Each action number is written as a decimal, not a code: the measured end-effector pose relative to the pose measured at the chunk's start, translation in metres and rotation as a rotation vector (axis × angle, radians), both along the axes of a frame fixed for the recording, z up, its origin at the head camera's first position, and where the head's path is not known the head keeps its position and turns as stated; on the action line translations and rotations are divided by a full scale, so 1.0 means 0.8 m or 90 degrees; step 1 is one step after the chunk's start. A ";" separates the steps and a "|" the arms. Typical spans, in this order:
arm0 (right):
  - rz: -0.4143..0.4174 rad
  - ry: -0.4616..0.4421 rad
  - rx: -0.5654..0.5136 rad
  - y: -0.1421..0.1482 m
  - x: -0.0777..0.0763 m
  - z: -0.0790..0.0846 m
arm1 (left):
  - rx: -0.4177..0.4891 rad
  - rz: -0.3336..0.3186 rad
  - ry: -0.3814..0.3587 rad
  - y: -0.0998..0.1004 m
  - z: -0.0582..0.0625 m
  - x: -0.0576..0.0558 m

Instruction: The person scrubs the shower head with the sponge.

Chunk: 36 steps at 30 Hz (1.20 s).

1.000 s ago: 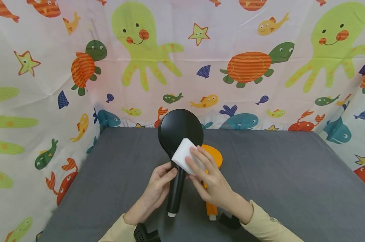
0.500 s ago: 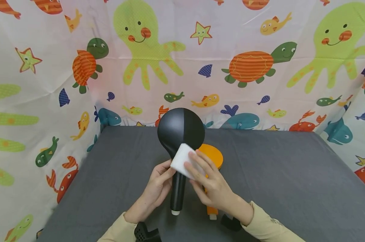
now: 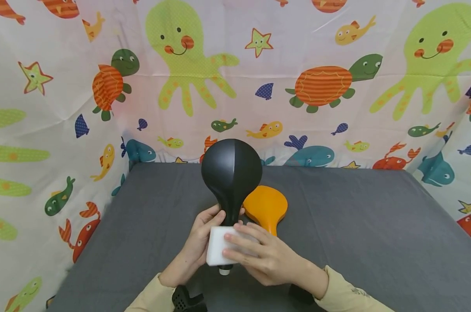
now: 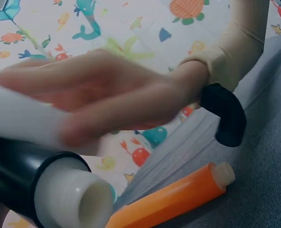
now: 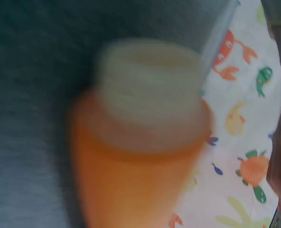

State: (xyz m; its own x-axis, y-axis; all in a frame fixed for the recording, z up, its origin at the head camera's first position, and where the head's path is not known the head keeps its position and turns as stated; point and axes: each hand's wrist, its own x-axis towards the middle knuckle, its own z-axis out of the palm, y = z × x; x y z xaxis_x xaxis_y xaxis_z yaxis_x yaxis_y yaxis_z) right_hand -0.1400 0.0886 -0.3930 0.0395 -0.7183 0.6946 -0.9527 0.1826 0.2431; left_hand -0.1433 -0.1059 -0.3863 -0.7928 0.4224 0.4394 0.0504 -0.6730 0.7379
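My left hand (image 3: 199, 237) grips a black handheld shower head (image 3: 229, 169) by its neck, head up and handle down. A white sponge block (image 3: 218, 247) lies across the lower handle, held by the fingers of my right hand (image 3: 264, 256). In the left wrist view the right hand (image 4: 126, 95) is blurred above the black handle, whose white threaded end (image 4: 79, 197) faces the camera. Behind the right hand, an orange shower head (image 3: 266, 203) lies on the dark grey cloth; its handle is mostly hidden in the head view. Its threaded end (image 5: 150, 90) fills the right wrist view, blurred.
The dark grey cloth (image 3: 360, 229) covers the table. A curtain printed with sea animals (image 3: 235, 99) stands around its back and sides. A black wrist mount (image 3: 188, 300) sits by the left sleeve.
The white sponge has slid with my right hand from the base of the black head down to the lower handle. The black shower head has turned slightly; the left hand stays at its neck.
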 end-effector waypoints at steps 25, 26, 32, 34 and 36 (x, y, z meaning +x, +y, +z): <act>-0.044 -0.189 -0.177 -0.009 -0.014 0.007 | -0.034 0.033 -0.059 0.001 0.002 0.002; -0.049 -0.210 -0.187 -0.009 -0.013 0.005 | -0.040 0.041 -0.068 0.002 0.003 0.002; -0.032 -0.300 -0.176 -0.008 0.016 -0.018 | -0.057 0.103 -0.084 0.000 0.005 0.000; -0.010 -0.342 -0.191 -0.010 0.023 -0.020 | -0.048 0.106 -0.084 0.000 0.005 -0.001; 0.001 -0.385 -0.221 -0.014 0.025 -0.017 | -0.039 0.098 -0.086 0.000 0.005 -0.001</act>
